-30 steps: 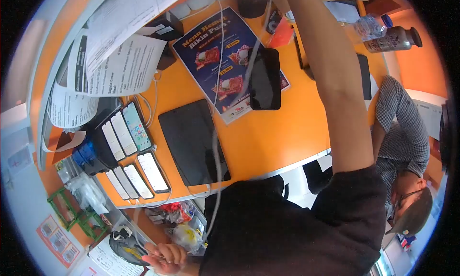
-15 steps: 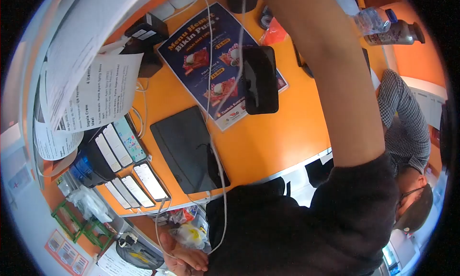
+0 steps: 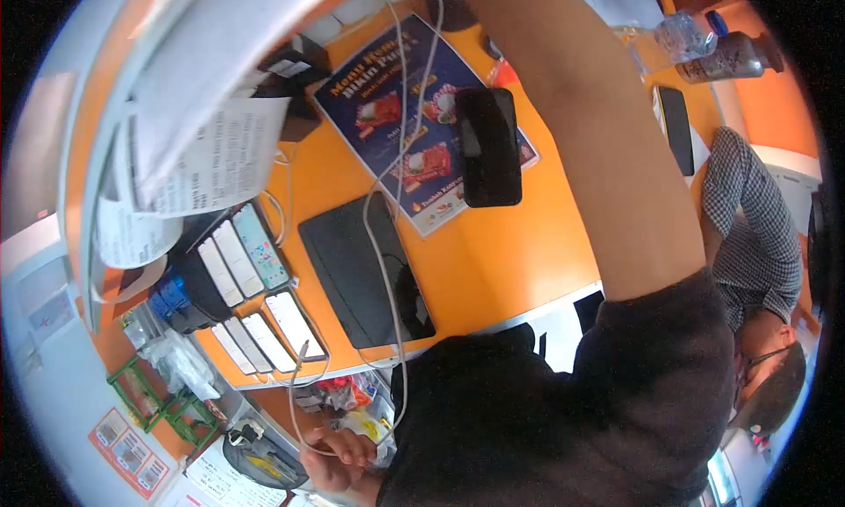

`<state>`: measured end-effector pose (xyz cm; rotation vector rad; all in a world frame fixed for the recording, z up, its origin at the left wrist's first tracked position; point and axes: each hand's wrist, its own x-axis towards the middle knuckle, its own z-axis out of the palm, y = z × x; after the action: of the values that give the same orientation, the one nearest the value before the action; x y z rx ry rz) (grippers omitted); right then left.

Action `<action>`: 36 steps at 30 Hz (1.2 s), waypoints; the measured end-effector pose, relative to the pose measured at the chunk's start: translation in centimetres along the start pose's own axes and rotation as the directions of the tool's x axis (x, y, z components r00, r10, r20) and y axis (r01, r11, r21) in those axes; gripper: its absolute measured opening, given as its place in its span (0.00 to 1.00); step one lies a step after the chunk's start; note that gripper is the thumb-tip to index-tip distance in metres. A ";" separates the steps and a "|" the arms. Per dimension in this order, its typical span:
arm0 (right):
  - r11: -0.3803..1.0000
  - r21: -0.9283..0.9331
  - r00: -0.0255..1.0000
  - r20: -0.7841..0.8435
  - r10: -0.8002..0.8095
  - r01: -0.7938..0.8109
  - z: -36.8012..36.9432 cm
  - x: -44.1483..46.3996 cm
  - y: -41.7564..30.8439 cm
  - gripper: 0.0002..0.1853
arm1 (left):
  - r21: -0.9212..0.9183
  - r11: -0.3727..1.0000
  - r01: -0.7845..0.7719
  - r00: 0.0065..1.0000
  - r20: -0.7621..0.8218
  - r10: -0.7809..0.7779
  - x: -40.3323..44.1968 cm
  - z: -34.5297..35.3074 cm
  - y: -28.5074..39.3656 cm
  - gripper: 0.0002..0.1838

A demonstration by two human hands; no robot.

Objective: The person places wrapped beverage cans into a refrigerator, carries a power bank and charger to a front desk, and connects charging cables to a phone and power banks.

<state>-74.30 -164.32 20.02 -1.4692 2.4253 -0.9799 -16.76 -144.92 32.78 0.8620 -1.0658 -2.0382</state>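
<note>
My left hand (image 3: 339, 454), low at the left of my black shirt, has its fingers curled around a thin white cable (image 3: 374, 230). The cable's loose plug end sticks up near the lit phones (image 3: 286, 322), and the rest loops over the black tablet (image 3: 352, 269) and the blue menu sheet (image 3: 378, 102) toward the top. My right arm stretches up across the table past a dark phone (image 3: 489, 146) that lies on the menu; its hand is beyond the top edge.
Printed paper slips (image 3: 211, 155) hang at the left. A clear bottle (image 3: 682, 36) and a metallic bottle (image 3: 726, 58) are at the upper right, above another phone (image 3: 676, 128). A person in a checkered sleeve (image 3: 757, 225) sits at the right.
My left hand has risen slightly and the cable's plug end now points up beside the lit phones. The cable's upper part has shifted over the menu. My right arm still reaches upward.
</note>
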 end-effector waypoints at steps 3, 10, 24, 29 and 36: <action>0.996 -0.079 1.000 -0.001 -0.028 0.028 0.7 -0.3 -0.2 0.21 | 0.000 0.999 0.032 0.998 -0.059 -0.032 -0.4 1.1 0.1 0.27; 0.961 -0.156 0.962 -0.114 -0.247 0.228 0.2 -8.4 -5.7 0.22 | 0.108 0.987 0.116 0.992 0.032 -0.120 0.9 2.2 -1.3 0.21; 0.818 0.573 0.932 0.320 -0.168 -0.049 2.6 -24.8 -17.7 0.21 | 0.395 0.919 -0.025 0.957 0.276 -0.092 10.8 2.9 -9.3 0.10; 0.988 -0.048 0.987 -0.050 -0.151 0.149 5.8 -15.6 -13.9 0.15 | 0.719 0.695 -0.015 0.886 0.332 -0.325 13.9 4.0 -9.4 0.12; 0.861 -0.109 0.865 -0.012 -0.502 0.497 6.5 -8.1 -15.2 0.14 | 0.843 0.380 -0.380 0.923 0.372 0.099 16.0 5.5 -12.4 0.21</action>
<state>-56.10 -165.23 22.36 -2.2083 2.1832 -0.9816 -33.13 -149.88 20.67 0.8282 -2.4228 -1.1893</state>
